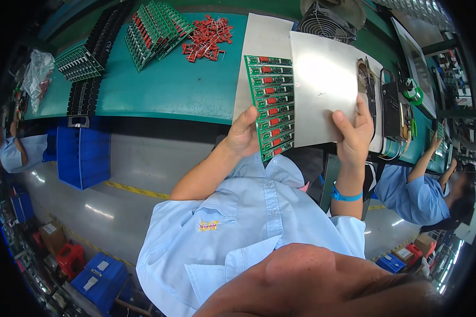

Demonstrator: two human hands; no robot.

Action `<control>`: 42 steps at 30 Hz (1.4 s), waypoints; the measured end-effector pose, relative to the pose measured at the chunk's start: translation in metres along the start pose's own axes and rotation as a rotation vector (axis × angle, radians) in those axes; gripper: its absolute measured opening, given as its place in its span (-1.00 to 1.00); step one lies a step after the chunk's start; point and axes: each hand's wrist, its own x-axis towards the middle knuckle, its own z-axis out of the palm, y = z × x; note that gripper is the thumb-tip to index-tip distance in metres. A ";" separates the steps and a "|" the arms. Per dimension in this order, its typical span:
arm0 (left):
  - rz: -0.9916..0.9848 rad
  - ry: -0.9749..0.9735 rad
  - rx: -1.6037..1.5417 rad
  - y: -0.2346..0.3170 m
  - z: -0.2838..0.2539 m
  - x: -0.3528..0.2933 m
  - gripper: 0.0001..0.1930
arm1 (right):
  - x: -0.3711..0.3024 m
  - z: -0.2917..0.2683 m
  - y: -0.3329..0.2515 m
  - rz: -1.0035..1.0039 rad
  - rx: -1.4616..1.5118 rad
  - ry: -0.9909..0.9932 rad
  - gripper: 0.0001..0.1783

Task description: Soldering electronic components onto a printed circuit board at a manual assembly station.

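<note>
My left hand [244,132] grips the left edge of a green circuit board panel [271,111], thumb on the near face. Red box-shaped components and dark parts sit in rows down the panel. A pale, stiff flat sheet [322,90] stands beside the panel's right edge, its surface catching the light. My right hand [356,132] is closed on the sheet's lower right side, thumb in front and fingers behind. Whether the sheet's left edge touches the panel or overlaps it, I cannot tell.
Loose red components [209,38] lie heaped on the green bench [153,95]. Stacked board panels [156,31] stand left of them, with another panel group [79,63] on a black slotted rail [84,92]. A round-grilled fan [325,26] is behind the sheet. A co-worker [420,193] sits at right.
</note>
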 end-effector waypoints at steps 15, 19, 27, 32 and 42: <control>-0.033 0.019 0.073 -0.001 0.015 0.007 -0.21 | -0.002 -0.005 0.043 0.282 0.182 -0.231 -0.27; -0.041 0.018 0.040 0.002 0.015 0.007 -0.20 | -0.002 -0.005 0.040 0.216 0.200 -0.147 -0.28; -0.031 -0.062 -0.220 0.028 0.021 -0.009 -0.08 | 0.027 -0.046 0.021 0.046 -0.630 0.152 -0.30; -0.205 -0.059 -0.260 0.029 0.034 -0.021 -0.02 | 0.034 -0.039 0.001 -0.630 -1.415 0.003 -0.38; -0.290 -0.034 -0.055 0.012 0.041 -0.019 -0.09 | 0.046 0.029 -0.010 0.063 -0.109 -0.555 -0.57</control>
